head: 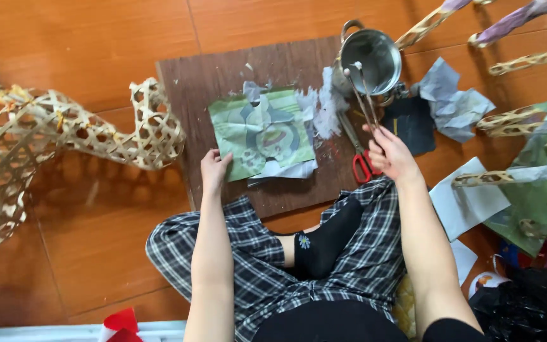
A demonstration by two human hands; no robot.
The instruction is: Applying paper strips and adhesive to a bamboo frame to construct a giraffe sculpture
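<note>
My left hand (pixel 213 168) rests on the lower left corner of a green printed paper sheet (pixel 262 131) lying on a dark wooden board (pixel 223 76). My right hand (pixel 390 154) grips a thin stick brush (pixel 362 95) whose white tip reaches the rim of a small steel pot (pixel 370 58). Red-handled scissors (pixel 361 161) lie on the board just left of my right hand. White torn paper scraps (pixel 327 107) sit beside the green sheet.
A long woven bamboo lattice form (pixel 45 136) curves over the orange tiled floor at left. Paper-covered bamboo frames (pixel 527 117) and loose grey and white paper sheets (pixel 454 101) crowd the right. My crossed legs in plaid trousers (pixel 254 266) lie below the board.
</note>
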